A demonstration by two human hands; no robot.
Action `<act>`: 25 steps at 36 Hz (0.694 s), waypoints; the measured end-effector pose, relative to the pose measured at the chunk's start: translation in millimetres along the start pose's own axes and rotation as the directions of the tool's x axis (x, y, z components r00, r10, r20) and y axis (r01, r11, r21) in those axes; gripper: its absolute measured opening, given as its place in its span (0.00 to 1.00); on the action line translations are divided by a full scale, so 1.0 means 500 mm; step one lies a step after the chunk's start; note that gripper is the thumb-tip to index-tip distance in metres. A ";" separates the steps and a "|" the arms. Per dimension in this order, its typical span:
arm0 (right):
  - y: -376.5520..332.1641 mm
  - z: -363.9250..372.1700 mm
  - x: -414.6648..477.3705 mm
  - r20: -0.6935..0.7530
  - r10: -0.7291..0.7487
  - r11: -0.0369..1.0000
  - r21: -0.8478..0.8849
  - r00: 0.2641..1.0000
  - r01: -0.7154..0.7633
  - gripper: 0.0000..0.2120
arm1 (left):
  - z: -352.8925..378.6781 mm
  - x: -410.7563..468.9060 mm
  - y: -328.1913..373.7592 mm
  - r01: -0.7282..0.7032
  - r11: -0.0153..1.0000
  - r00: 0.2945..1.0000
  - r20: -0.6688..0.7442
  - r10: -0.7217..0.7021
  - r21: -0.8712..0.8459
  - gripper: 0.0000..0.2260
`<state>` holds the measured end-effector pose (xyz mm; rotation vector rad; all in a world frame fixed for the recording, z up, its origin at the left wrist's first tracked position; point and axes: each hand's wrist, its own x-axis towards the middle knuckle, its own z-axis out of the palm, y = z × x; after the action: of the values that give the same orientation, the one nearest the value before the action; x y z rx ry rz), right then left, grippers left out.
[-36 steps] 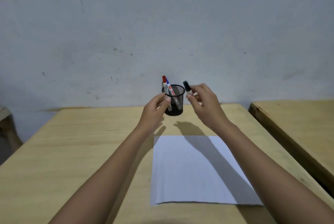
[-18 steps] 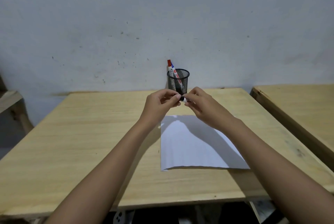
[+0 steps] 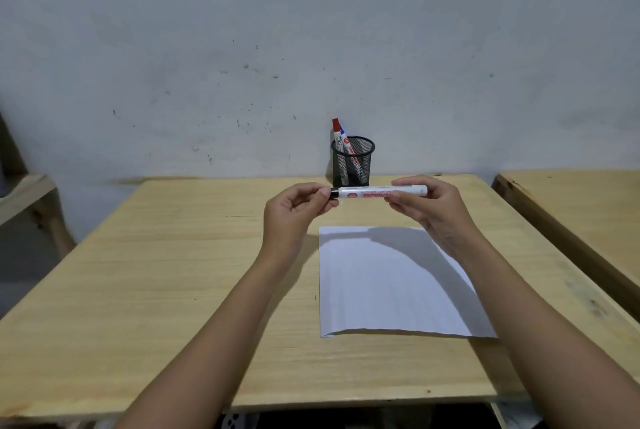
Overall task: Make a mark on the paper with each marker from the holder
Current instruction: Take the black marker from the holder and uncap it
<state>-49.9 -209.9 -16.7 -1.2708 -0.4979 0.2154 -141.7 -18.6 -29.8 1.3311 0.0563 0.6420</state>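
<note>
From where I sit, the wooden table [image 3: 166, 255] fills most of the head view, set against a pale, speckled wall [image 3: 242, 30]. At the far left a piece of wooden furniture [image 3: 24, 193] pokes into view beside the table's left edge.

My left hand [image 3: 294, 217] is raised above the middle of the table, its fingers pinched narrow around the black cap [image 3: 334, 193] of a marker [image 3: 377, 192]. The marker lies level between the two hands, a white barrel with red print, the black end to the left. It hangs in the air above the table, just past the far edge of the paper, touching neither.

Behind it, at the table's far edge near the wall, stands the black mesh holder [image 3: 353, 162]. Two more markers lean in it, a red-capped one [image 3: 336, 132] and a blue-capped one [image 3: 343, 132], both tilted to the left over the rim.

The white paper [image 3: 391, 283] lies flat on the right half of the table, its near edge short of the table's front edge. Hand and arm shadows fall across it.

My right hand [image 3: 433, 214] grips the marker's right half, fingers closed over the barrel, the blunt end showing past my thumb.

At the far right a second wooden table [image 3: 581, 207] stands apart from the first.
</note>
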 end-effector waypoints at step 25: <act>0.010 0.088 0.015 -0.121 0.106 0.912 0.408 0.987 -0.048 0.04 | 0.021 0.020 -0.018 -0.045 0.991 0.997 -0.064 0.053 0.129 0.06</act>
<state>-63.3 -167.5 -10.6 -0.8915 -0.2619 0.2777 -125.9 -24.0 -32.3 1.4372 0.1209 0.7347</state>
